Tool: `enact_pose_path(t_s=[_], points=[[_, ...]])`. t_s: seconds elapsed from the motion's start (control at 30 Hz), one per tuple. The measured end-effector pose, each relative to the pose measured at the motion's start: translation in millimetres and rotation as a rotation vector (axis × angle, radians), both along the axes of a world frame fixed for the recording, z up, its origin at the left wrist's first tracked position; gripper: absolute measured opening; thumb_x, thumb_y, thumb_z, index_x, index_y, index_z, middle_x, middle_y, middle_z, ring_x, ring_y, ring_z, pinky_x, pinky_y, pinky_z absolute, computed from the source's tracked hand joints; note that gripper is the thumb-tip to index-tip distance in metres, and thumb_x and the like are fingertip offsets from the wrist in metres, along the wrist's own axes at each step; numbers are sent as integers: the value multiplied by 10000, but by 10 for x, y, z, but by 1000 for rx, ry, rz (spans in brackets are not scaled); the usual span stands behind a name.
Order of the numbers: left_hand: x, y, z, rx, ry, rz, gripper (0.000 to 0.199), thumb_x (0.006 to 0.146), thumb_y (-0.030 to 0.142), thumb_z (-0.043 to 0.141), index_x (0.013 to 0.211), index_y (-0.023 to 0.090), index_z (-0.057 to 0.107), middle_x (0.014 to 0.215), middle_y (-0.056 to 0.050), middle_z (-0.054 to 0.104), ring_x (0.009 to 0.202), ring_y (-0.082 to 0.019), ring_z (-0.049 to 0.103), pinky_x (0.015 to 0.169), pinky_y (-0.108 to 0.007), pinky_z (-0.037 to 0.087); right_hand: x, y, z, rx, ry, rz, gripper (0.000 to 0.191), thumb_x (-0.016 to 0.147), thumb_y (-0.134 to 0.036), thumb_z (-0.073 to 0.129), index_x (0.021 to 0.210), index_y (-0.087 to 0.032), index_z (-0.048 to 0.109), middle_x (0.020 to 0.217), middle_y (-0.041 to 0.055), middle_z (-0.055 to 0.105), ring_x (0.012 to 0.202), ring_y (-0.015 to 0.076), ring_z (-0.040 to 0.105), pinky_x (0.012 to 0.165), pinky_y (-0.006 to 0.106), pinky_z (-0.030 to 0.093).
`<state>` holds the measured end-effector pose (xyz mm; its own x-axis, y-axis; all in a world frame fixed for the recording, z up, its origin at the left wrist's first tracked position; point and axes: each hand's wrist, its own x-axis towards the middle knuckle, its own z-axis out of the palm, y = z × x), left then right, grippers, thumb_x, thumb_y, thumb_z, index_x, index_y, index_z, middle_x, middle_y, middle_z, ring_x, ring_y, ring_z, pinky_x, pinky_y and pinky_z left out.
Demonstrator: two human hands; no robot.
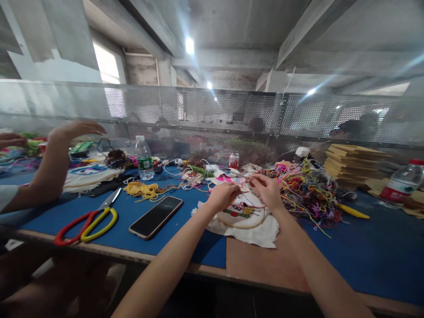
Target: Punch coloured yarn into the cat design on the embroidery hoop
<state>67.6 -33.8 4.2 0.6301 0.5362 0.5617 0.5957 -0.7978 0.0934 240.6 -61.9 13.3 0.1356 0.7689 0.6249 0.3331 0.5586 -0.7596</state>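
Note:
An embroidery hoop (247,226) with white cloth lies at the table's front edge, the cloth's loose edges spreading around it. Stitched on it is a coloured picture with red, green, yellow and black parts. Over the hoop's left side is my left hand (223,196), fingers curled and closed; what they hold, if anything, is hidden. My right hand (266,191) is raised above the hoop's upper right, thumb and fingertips pinched on what looks like red thread. Strands of red thread (244,206) cross the cloth below the hands. Any needle is too small to make out.
Red-and-yellow-handled scissors (96,224) and a phone (156,217) lie left. A tangled yarn heap (304,190), a yellow-handled tool (353,210), stacked brown envelopes (344,163) and a bottle (402,183) are right. A co-worker's arm (54,163) reaches over another hoop, left.

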Motion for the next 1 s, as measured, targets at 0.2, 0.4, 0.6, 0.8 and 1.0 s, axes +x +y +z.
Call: enact_pose_path(t_s=[0.2,0.4,0.6,0.8,1.0], points=[[7,36,-37,-26,-50,-5,229,859,305,434,833,192,632,754,-39,631,673,-143,546,589,-220,343,-12,-17,-8,11,-162,-95,306,778,-425,493,811,-170,660,721,46,657,643,173,585,608,277,457],[51,111,-29,-230,-397,-63,287,856,318,404,733,146,597,630,-8,552,588,-110,467,555,-217,331,418,93,-71,-278,-603,-639,246,781,-290,510,928,-145,645,899,153,660,874,263,593,766,368,424],[73,102,-4,-624,-610,-199,304,830,374,409,728,135,566,542,26,453,492,-84,426,465,-202,319,315,167,-106,-178,-327,-177,315,810,-385,455,971,-155,596,1033,120,626,1004,221,556,859,355,415],[82,28,18,-819,-713,-306,318,780,437,494,709,130,543,521,31,462,460,-73,445,442,-187,333,-165,69,-87,-141,88,231,288,687,-408,626,859,-179,600,829,44,643,769,176,604,712,302,480],[91,18,8,-855,-669,-373,335,770,451,516,693,126,551,561,9,511,484,-69,471,452,-179,344,-189,-12,-85,-78,78,102,229,706,-404,609,770,-185,602,700,15,607,617,149,572,584,270,454]])
